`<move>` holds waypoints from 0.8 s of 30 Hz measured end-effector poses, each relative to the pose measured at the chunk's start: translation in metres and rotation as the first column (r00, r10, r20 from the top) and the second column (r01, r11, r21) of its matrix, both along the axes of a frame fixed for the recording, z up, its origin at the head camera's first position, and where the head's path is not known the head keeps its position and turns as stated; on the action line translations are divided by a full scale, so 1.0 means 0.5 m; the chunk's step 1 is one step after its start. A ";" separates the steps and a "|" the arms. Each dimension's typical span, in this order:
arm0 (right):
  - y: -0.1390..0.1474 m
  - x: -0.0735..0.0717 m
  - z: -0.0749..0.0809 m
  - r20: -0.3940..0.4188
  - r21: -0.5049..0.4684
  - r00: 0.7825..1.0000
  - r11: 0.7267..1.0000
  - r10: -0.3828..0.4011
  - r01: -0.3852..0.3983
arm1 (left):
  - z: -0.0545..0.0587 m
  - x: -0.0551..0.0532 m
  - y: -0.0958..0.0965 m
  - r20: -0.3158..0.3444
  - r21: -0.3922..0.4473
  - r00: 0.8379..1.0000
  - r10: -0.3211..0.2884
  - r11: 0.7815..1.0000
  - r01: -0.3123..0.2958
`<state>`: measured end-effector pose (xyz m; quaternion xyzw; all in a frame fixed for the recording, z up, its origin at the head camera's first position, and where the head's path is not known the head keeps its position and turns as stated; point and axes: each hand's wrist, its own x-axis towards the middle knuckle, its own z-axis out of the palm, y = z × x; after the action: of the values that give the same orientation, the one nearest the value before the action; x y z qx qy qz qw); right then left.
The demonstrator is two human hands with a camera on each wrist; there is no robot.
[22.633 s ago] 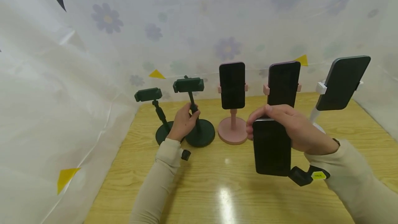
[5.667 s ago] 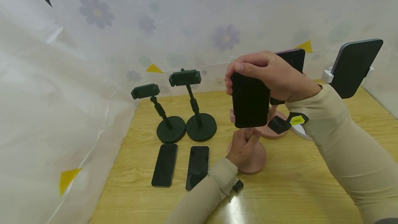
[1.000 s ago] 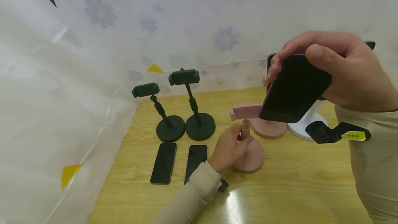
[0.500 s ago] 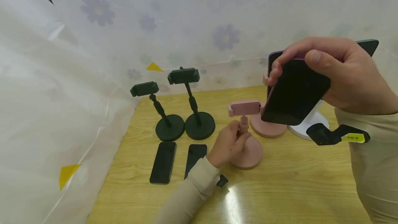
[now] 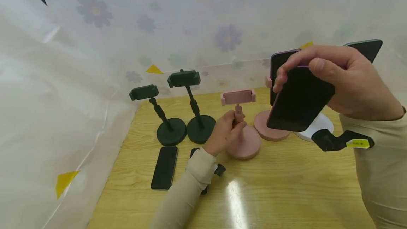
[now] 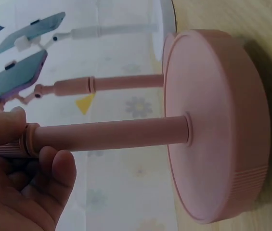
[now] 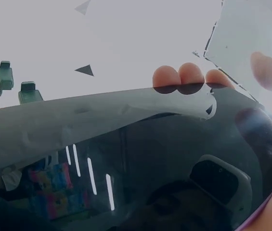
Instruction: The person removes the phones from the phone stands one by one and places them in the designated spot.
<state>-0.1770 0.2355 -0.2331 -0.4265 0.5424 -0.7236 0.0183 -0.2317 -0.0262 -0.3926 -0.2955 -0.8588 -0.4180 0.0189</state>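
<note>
My left hand point(image 5: 224, 131) grips the pole of a pink phone stand point(image 5: 237, 97) just below its bare clamp. In the left wrist view, thumb and fingers pinch the pole's ribbed collar, and the round base point(image 6: 200, 125) appears on the right. My right hand point(image 5: 349, 77) holds a purple-edged smartphone point(image 5: 300, 98) by its upper part, tilted in the air, dark screen towards me. Its fingertips point(image 7: 191, 74) show over the phone's edge in the right wrist view. Behind that phone, another smartphone point(image 5: 277, 63) sits in a second pink stand point(image 5: 270, 126), partly hidden.
Two dark green phone stands point(image 5: 171, 131) point(image 5: 200, 130) without phones stand at the left. A smartphone point(image 5: 164, 168) lies before them; a second point(image 5: 204, 190) is mostly under my left arm. At right, a white stand point(image 5: 324, 124) holds a teal-edged phone point(image 5: 369, 48).
The purple-edged phone has come out of the pink stand into my right hand. My left hand has shifted that stand back and left. Since the oldest frame, two phones have come to lie on the table.
</note>
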 end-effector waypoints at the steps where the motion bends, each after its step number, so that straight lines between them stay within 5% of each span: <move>1: -0.001 0.000 -0.002 0.001 0.000 1.000 1.000 -0.004 0.004 | 0.000 -0.008 -0.003 -0.004 0.001 1.000 -0.003 1.000 0.003; 10: -0.019 0.002 -0.018 0.028 -0.029 0.997 0.997 0.068 -0.067 | -0.001 -0.070 -0.019 0.065 0.024 0.998 -0.025 0.999 0.024; 15: -0.027 0.004 -0.028 0.039 0.010 0.998 0.998 0.054 -0.055 | -0.005 -0.086 -0.017 0.127 0.027 0.992 -0.003 1.000 0.000; 24: -0.044 0.012 -0.051 0.066 0.075 0.998 0.997 -0.016 0.011 | -0.008 -0.107 -0.013 0.108 -0.020 0.994 0.019 1.000 -0.017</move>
<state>-0.1708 0.2133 -0.2585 -0.3976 0.5709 -0.7168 0.0471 -0.2853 -0.0329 -0.3967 -0.2649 -0.8652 -0.4249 -0.0269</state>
